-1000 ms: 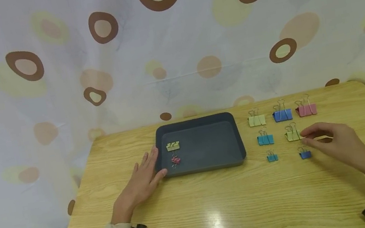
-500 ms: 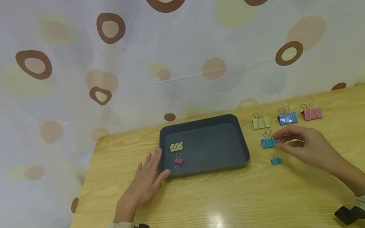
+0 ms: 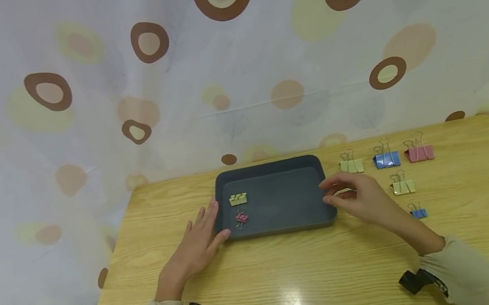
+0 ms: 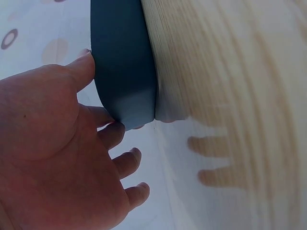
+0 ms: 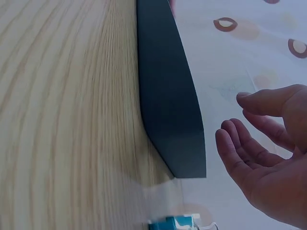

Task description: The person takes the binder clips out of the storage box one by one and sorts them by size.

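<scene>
My left hand touches the left side of a dark grey tray, its fingers spread and nearly straight. In the left wrist view, the thumb and a finger meet the tray wall. My right hand hovers over the tray's right rim, fingers loosely bent. A gap shows between thumb and fingers in the right wrist view, with nothing held. Inside the tray at the left lie a pale yellow binder clip and a small pink binder clip. A teal binder clip shows at that wrist view's bottom edge.
Right of the tray, on the wooden table, stand a light green clip, a large blue clip, a pink clip, a yellow-green clip and a small blue clip. A patterned curtain hangs behind.
My right hand has moved left, from the yellow-green clip past the teal clips to the tray's right rim, now hiding the teal clips in the head view. My left hand stays against the tray.
</scene>
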Demonstrator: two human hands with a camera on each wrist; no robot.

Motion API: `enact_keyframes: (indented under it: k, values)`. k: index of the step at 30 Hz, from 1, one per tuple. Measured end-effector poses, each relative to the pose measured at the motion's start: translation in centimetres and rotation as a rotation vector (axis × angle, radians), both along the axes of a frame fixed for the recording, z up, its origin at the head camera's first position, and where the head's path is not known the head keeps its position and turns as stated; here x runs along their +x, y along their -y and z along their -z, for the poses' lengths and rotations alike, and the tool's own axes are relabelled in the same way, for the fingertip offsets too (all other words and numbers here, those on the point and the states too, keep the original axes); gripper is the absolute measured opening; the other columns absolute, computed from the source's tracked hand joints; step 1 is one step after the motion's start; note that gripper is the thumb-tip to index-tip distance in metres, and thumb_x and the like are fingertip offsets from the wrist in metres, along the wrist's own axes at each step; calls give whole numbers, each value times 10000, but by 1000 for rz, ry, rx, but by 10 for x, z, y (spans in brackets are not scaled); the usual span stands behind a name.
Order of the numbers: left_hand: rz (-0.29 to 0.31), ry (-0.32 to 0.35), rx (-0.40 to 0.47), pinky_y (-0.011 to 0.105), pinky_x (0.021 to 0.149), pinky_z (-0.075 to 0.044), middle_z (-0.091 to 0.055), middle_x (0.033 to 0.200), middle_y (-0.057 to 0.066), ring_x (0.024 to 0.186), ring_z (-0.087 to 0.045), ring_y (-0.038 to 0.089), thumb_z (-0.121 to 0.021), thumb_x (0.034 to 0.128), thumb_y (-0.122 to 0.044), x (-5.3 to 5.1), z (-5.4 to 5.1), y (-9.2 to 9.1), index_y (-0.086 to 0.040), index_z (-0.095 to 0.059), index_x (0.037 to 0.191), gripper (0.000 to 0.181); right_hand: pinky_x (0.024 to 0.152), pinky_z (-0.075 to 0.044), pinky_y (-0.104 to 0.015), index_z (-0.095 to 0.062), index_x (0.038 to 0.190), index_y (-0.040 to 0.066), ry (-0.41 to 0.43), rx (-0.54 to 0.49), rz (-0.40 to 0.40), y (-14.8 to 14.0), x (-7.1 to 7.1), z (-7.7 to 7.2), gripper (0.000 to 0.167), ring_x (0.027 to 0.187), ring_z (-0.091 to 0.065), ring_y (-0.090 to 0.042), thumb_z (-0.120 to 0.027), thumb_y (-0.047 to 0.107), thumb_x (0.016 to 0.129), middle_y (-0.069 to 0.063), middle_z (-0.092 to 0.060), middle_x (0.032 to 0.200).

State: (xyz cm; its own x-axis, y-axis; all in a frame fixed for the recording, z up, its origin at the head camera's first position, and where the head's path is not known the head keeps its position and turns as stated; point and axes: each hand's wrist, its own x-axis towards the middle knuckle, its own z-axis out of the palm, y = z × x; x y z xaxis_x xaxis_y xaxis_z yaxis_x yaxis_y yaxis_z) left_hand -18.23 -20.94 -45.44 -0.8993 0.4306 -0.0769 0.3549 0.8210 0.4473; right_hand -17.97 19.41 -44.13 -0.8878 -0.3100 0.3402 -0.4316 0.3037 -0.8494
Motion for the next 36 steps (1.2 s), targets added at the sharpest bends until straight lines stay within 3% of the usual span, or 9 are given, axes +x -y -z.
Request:
enact_keyframes:
  k: [7, 14, 28, 36]
  values:
    - [6, 12, 2, 650, 1211, -63, -39, 1715, 73, 1569, -46, 365, -417, 1100, -472, -1, -2, -3, -77, -49, 1653, 773, 827, -590, -273, -705, 1177, 29, 37, 32, -2, 23, -10, 3, 244, 990, -690, -255, -753, 42, 937, -201, -690, 1164]
    - [9, 14, 3, 661, 1206, -56, -40, 1716, 98, 1567, -47, 380, -427, 1104, -446, 0, -2, -2, -61, -46, 1651, 770, 859, -587, -306, -675, 1231, 32, 75, 28, -56, 50, -21, 5, 306, 1028, -683, -284, -750, 25, 934, -175, -671, 1219]
    - [-2, 14, 2, 656, 1209, -65, -59, 1717, 86, 1569, -49, 363, -432, 1095, -473, 2, -2, 1, -69, -62, 1655, 784, 872, -589, -400, -680, 1237, 33, 56, 86, -66, 113, -41, 7, 344, 1021, -680, -291, -778, 27, 907, -211, -672, 1211]
    - [-1, -5, 10, 679, 1196, -74, -68, 1716, 91, 1564, -68, 386, -423, 1092, -494, 2, 0, 1, -65, -64, 1654, 793, 876, -580, -397, -682, 1217, 1, 33, 146, -52, 143, -59, 14, 346, 1035, -655, -322, -792, 14, 890, -192, -661, 1192]
